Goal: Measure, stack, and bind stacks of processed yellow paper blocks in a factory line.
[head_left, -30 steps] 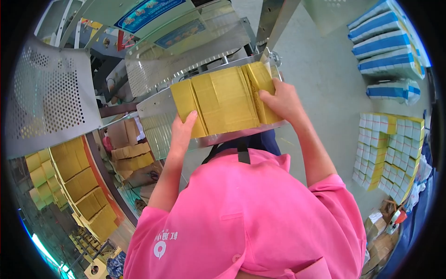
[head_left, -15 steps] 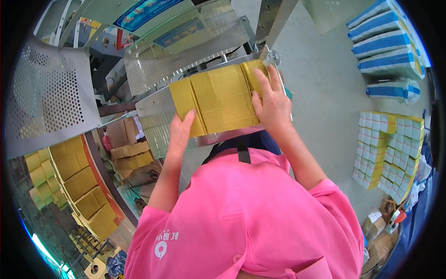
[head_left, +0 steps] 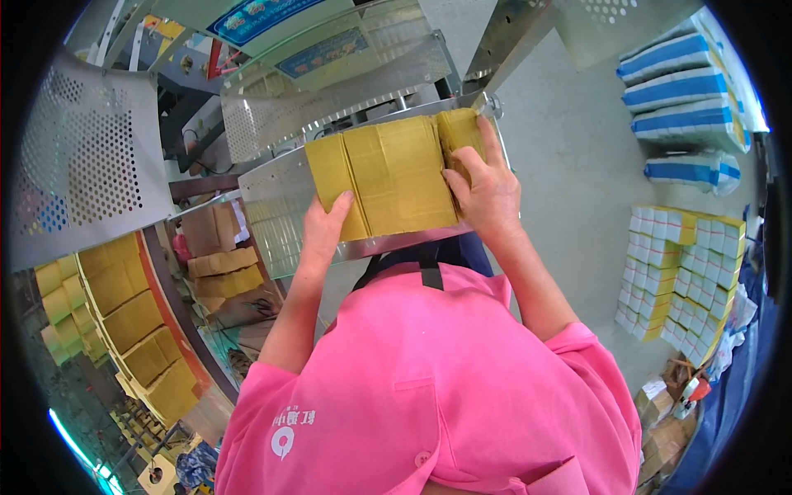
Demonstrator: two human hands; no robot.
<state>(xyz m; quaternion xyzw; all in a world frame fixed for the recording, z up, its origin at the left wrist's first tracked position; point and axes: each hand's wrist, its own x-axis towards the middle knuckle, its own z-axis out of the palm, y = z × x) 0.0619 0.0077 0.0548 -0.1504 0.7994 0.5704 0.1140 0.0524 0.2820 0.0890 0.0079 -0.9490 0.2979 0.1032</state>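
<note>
A row of yellow paper stacks lies on a metal machine bed: a wide middle stack (head_left: 400, 177), a narrower left stack (head_left: 334, 183) and a narrow right stack (head_left: 460, 134). My left hand (head_left: 323, 229) grips the near left side of the left stack, thumb on top, its other fingers hidden beside and below. My right hand (head_left: 488, 188) holds the near end of the right stack. Its index finger stretches along the outer edge, another finger bends over the top, and the thumb touches the near right corner of the middle stack. A dark gap separates the middle and right stacks.
Beyond the stacks stands a clear guard (head_left: 330, 99) with perforated metal. A perforated panel (head_left: 99, 157) is at left, above yellow paper stacks (head_left: 136, 309). At right on the floor are blue-and-white packs (head_left: 681, 99) and banded white-and-yellow bundles (head_left: 681, 264).
My right index finger has straightened along the right stack's outer edge, and another finger has bent over its top. My left hand keeps its grip. The whole view has shifted slightly.
</note>
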